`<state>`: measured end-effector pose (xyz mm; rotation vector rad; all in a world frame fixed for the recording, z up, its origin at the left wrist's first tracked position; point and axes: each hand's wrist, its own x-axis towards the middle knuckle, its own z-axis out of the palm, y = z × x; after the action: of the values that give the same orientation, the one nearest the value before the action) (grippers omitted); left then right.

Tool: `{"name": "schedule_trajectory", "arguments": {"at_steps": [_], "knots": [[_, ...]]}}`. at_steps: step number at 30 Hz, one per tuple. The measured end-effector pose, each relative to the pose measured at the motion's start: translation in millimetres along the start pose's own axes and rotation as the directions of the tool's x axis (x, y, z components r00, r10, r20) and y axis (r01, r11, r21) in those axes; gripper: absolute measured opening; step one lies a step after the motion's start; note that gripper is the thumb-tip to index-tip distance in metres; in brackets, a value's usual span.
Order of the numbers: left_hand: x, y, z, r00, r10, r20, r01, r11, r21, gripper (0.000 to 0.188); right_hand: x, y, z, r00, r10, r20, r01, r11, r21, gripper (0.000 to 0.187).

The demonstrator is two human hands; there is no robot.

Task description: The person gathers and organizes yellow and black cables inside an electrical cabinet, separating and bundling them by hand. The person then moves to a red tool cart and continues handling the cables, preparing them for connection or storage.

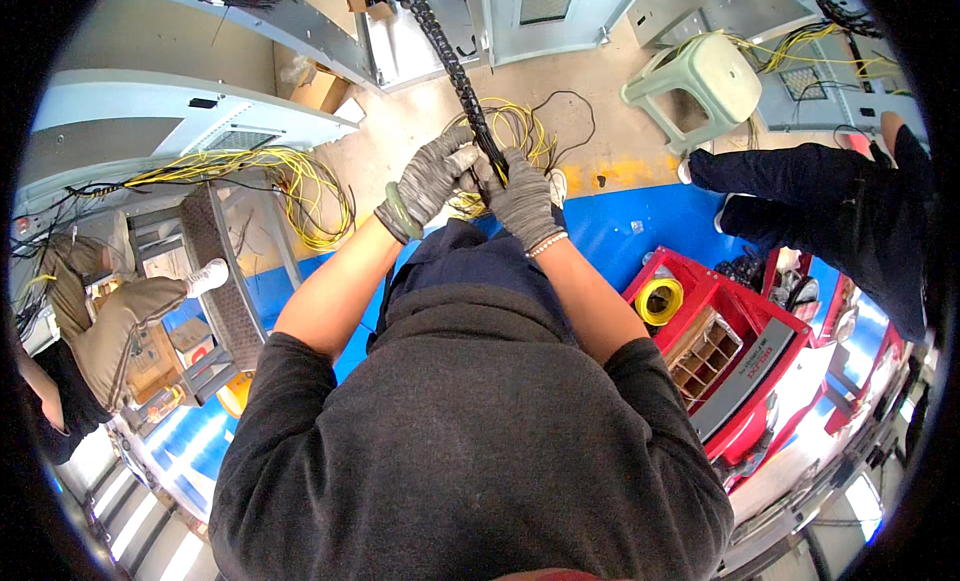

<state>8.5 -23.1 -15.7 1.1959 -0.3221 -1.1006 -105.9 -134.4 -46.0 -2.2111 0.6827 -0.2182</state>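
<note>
A thick black cable bundle (452, 63) runs down from the upper middle, its upper part wrapped in a banded sleeve. Near its lower end my left hand (432, 177), in a grey glove with a green band at the wrist, has its fingers closed at the bundle's left side. My right hand (526, 203), also gloved and with a beaded bracelet, grips the bundle from the right. A little yellow wire shows between the two hands; the exact fingertip hold is partly hidden. Behind them, loose yellow and black cables (530, 131) lie coiled on the floor.
Open grey cabinets (175, 114) line the far side. A pale green stool (715, 86) stands at the far right, near a person in dark trousers (790, 181). A red tool cart (735, 366) is at my right. Leftward are a step ladder (220, 271), yellow cables (310, 186) and another person (140, 321).
</note>
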Motion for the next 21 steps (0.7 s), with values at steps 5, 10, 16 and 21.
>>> {"name": "schedule_trajectory", "arguments": {"at_steps": [5, 10, 16, 21], "knots": [[6, 21, 0, 0.991, 0.116, -0.063, -0.041, 0.725, 0.687, 0.021, 24, -19, -17, 0.989, -0.074, 0.132, 0.048, 0.981, 0.188, 0.035], [11, 22, -5, 0.979, 0.196, -0.048, -0.087, 0.622, 0.778, 0.026, 37, 5, -27, 0.924, -0.208, 0.322, 0.057, 0.905, 0.421, 0.031], [19, 23, 0, 0.983, 0.166, -0.074, -0.054, 0.656, 0.753, 0.024, 48, 12, -36, 0.884, -0.246, 0.397, 0.099, 0.929, 0.355, 0.028], [23, 26, -5, 0.996, 0.09, -0.016, -0.054, 0.718, 0.694, 0.023, 49, 11, -33, 0.92, -0.233, 0.315, 0.171, 0.962, 0.211, 0.027]]}}
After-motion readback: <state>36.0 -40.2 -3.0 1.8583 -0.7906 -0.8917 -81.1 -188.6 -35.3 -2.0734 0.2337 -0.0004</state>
